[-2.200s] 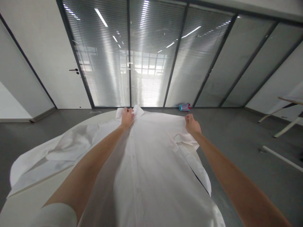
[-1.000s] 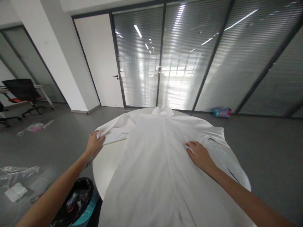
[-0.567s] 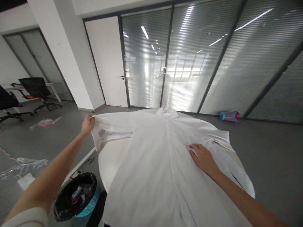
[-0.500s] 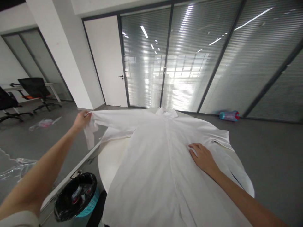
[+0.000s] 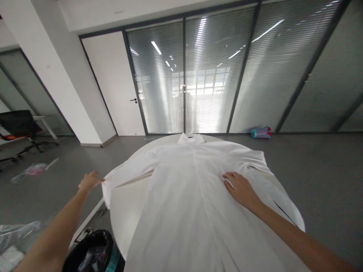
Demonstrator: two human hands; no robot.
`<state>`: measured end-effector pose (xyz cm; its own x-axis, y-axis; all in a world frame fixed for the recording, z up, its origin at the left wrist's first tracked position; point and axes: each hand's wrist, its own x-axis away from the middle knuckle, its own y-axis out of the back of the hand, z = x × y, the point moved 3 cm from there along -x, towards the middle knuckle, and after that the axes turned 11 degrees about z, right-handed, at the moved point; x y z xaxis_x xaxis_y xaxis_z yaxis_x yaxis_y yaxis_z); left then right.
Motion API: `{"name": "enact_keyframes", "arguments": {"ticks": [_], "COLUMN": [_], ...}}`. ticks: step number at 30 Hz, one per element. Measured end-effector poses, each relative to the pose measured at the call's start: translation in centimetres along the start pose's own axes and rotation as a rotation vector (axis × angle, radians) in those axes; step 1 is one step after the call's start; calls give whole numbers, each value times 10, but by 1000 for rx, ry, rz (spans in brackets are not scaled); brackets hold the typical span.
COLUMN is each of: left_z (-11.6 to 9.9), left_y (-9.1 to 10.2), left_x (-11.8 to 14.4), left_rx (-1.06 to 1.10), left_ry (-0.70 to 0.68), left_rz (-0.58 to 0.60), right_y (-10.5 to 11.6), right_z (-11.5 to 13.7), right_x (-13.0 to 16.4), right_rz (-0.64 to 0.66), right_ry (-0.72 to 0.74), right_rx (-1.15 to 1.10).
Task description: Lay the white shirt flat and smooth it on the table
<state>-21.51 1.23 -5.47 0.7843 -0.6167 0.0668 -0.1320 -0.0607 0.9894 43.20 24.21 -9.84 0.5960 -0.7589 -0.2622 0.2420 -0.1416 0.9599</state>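
Pulling outward toward nine o'clock, the left hand (image 5: 89, 180) is pinching the cuff end of the sleeve (image 5: 129, 174) of a white button-front shirt (image 5: 184, 196), which is lying face up across the round white table (image 5: 127, 211), collar (image 5: 190, 139) at twelve o'clock. Half a second ago that sleeve was being held up in the air with its cuff dangling; now it is coming down, stretched nearly straight from the shoulder and hanging just over the table edge, so this side is being laid flat. The right hand (image 5: 240, 187) is staying where it was, fingers spread and palm pressing flat on the shirt front at three o'clock, anchoring the cloth. At seven o'clock, beside the table, a black-lined bin (image 5: 89, 255) is sitting on the floor.
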Motion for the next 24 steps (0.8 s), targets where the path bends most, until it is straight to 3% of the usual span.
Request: {"name": "enact_keyframes", "arguments": {"ticks": [2,4,7,10,13,15,17,20,24], "left_z": [-8,-23,-71,-153,-248,-301,-338,-359,-357], "left_y": [-9,-7,8,18,9,-7,-30,-68,-95], "left_x": [-6,-13,-14,5,30,45,57,68,59], "left_rx": [-37,-41,-16,89,140,152,117,-17,-113], "left_ry": [68,58,-99,-498,-817,-915,-886,-773,-781], "left_rz": [-23,-62,-194,-322,-178,-72,47,140,85], "right_y": [1,2,4,6,10,14,16,13,3], "right_z": [1,3,7,10,4,-7,-23,-43,-42], "right_x": [1,2,4,3,1,1,3,10,7], "right_rz": [-4,-2,-2,12,73,127,181,279,368], "right_ry": [0,-6,-17,-8,28,32,-26,-142,-188], "right_rx": [-1,5,11,11,0,7,40,76,77]}}
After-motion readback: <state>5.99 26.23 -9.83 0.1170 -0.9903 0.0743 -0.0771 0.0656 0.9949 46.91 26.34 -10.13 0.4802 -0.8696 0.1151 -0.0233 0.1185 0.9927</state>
